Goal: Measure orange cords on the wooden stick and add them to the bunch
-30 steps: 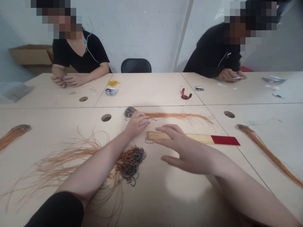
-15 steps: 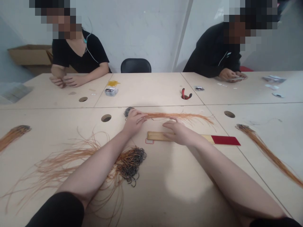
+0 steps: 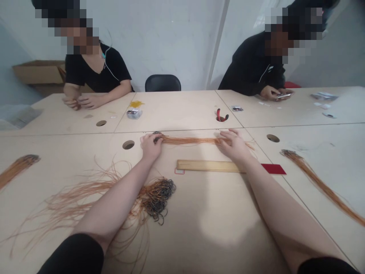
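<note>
Four tabletops (image 3: 199, 213), two hands (image 3: 151, 146) (image 3: 232, 145), one bundle (image 3: 188, 140)

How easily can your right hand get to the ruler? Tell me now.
Probably easily: the ruler lies just below the right hand, with only bare table between, and the forearm passes over it. Nothing blocks the way, though that hand would likely have to leave the orange strands it rests on.
</note>
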Motion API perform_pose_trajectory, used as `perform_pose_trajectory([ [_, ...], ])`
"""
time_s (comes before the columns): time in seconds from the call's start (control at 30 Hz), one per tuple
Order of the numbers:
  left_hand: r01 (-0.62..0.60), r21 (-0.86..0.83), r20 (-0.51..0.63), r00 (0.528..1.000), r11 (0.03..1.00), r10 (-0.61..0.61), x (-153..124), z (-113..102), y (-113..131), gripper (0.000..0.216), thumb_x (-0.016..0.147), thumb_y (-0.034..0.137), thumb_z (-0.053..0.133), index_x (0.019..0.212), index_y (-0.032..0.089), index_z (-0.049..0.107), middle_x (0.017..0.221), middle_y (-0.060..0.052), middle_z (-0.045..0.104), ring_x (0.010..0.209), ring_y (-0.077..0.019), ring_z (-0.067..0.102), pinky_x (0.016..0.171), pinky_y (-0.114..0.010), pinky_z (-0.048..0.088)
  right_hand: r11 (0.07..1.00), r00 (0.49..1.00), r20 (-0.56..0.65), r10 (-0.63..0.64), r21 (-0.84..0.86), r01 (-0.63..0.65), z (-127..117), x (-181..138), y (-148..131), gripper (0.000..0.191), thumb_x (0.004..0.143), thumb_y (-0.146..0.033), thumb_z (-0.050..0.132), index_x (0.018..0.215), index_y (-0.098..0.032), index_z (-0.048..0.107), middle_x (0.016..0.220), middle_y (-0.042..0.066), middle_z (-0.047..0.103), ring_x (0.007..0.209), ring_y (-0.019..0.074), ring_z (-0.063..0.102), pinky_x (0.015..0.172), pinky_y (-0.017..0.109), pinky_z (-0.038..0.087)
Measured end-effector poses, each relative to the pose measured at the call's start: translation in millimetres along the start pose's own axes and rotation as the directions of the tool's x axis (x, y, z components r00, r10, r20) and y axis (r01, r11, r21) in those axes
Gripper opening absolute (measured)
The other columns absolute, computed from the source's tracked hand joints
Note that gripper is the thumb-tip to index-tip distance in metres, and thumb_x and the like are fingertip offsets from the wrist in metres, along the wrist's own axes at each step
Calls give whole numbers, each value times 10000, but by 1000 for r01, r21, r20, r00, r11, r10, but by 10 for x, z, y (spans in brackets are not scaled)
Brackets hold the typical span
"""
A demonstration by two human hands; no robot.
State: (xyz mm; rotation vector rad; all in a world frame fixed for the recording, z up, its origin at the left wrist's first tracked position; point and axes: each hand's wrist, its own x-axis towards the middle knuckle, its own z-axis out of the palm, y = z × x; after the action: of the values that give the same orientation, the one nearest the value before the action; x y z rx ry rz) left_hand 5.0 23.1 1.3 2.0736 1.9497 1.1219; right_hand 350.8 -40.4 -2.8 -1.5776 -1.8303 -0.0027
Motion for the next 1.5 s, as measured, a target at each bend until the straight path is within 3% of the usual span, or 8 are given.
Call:
perform_pose_trajectory([
  [0.1, 31, 12, 22, 999, 999, -31, 3, -15, -3, 201, 791, 337, 569, 929, 261, 694, 959, -60, 615, 1020, -259, 468, 913, -404, 362, 997, 996, -42, -77, -11, 77, 157, -57, 134, 350, 794, -299, 489, 1064, -132, 634, 1095, 98, 632, 1139, 273, 428, 994, 475, 355],
  [0.3, 63, 47, 32, 997, 997, -64, -19, 3, -6, 200, 777, 364, 584, 921, 284, 697, 957, -58, 615, 1036, -277, 438, 885, -398, 371, 997, 997, -60, -57, -58, 53, 335, -59, 262, 370, 766, -293, 501, 1072, -130, 630, 1110, 107, 622, 1141, 287, 423, 971, 484, 368],
  [0.73, 97, 65, 55, 993, 993, -101, -20, 11, -9, 205, 795, 380, 551, 931, 302, 683, 1000, -58, 599, 1047, -284, 433, 873, -411, 369, 998, 999, -26, -35, -51, 34, 336, -17, 260, 287, 748, -274, 492, 952, -175, 668, 989, 60, 671, 1089, 278, 473, 973, 467, 362],
  [1.0, 139, 21, 25, 990, 990, -140, -16, -5, -6, 211, 792, 363, 551, 951, 293, 671, 1012, -70, 592, 1067, -295, 429, 898, -440, 352, 999, 999, -4, -34, -40, 34, 342, -15, 262, 311, 756, -276, 487, 982, -158, 665, 1015, 60, 666, 1086, 272, 471, 981, 433, 375],
  [1.2, 165, -27, -33, 986, 986, -166, 2, 4, -34, 222, 811, 339, 525, 976, 259, 650, 1049, -66, 595, 1083, -268, 440, 935, -421, 328, 994, 994, 15, -105, -38, 105, 352, 1, 247, 308, 779, -260, 470, 991, -139, 659, 1012, 74, 666, 1061, 243, 500, 1005, 408, 356],
  [1.5, 196, 29, -29, 980, 980, -195, -4, 1, -34, 238, 836, 348, 483, 1021, 283, 617, 1079, -67, 573, 1097, -282, 420, 909, -425, 337, 994, 993, 37, -110, 19, 110, 336, 7, 218, 304, 824, -326, 465, 1010, -173, 651, 1022, 61, 662, 1075, 241, 504, 998, 424, 356],
])
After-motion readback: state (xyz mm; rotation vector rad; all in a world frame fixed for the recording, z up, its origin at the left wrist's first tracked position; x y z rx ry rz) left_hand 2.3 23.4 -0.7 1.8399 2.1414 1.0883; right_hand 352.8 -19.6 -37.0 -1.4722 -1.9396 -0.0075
